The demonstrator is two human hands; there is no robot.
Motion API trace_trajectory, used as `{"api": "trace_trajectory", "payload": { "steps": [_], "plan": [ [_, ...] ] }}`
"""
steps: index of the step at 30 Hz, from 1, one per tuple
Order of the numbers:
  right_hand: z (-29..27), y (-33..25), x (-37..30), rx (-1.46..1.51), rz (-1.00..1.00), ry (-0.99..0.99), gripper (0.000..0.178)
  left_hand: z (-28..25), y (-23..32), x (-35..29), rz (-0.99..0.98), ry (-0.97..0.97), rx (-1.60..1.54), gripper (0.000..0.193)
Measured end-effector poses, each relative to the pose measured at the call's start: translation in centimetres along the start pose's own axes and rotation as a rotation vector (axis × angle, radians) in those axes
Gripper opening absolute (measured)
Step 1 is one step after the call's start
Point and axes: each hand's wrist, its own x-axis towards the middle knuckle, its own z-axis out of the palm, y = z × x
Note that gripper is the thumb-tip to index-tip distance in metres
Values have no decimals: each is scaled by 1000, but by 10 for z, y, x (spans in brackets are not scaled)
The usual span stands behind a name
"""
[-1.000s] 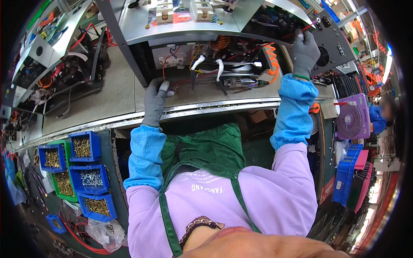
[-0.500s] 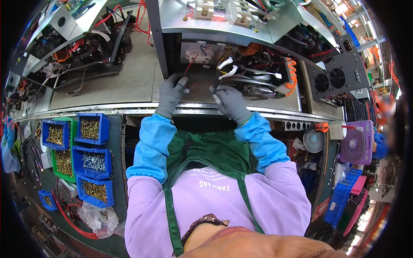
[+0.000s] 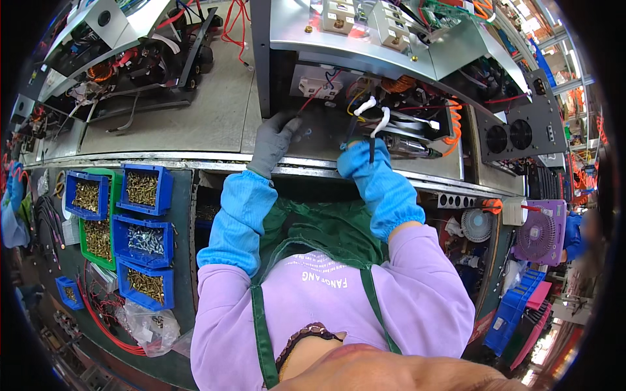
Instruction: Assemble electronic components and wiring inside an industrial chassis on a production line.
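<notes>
The landmark is the large sheet-metal cabinet with a silver top plate and a dark grey post (image 3: 291, 29), its open lower bay facing the person. Within that bay, toward its left side, is the thin red insulated wire (image 3: 315, 98). The grey-gloved left hand (image 3: 274, 142), just beside the foot of the cabinet's post, pinches its lower end between thumb and fingers. The right hand lies beyond the bunched blue fabric sleeve (image 3: 375, 176), before the middle of the bay; the cuff hides it, so whether it grips anything cannot be told.

The wire should be very light and bendy, with smooth insulation that might slide in a glove. It is best held close behind its lower end, without tugging at the other. Its long axis slants from the glove up and rightward, deeper into the cabinet, toward the pale rectangular plastic block (image 3: 317, 89).

Right of it in the bay, two black cables with white sleeved sections (image 3: 382, 120) bend toward the person. At the cabinet's right front, a cylindrical metallic tool (image 3: 404, 146) lies on the grey table (image 3: 163, 139), near an orange coiled hose (image 3: 454, 125).
</notes>
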Motion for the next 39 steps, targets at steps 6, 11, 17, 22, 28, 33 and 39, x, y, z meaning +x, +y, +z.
{"api": "trace_trajectory", "payload": {
  "steps": [6,11,17,22,28,33,39],
  "plan": [
    [-38,0,-72,420,-11,82,36,3,6,-7,-67,-54,60,30],
    [-39,-34,-44,773,-7,165,34,9,7,-10,-35,-46,-106,31],
    [-81,-86,-18,-119,280,-447,29,7,1,-12,-78,-34,21,34],
    [-51,-46,-15,-137,-136,-32,23,6,14,-17,-64,-39,-59,34],
    [-67,-72,-48,150,-283,451,28,1,22,-25,-51,-5,-179,33],
    [-74,-84,-73,194,-78,407,30,5,29,-29,-59,-24,-166,30],
    [-77,-103,-83,98,111,417,30,10,34,-31,-60,-12,-255,30]
  ]
}}
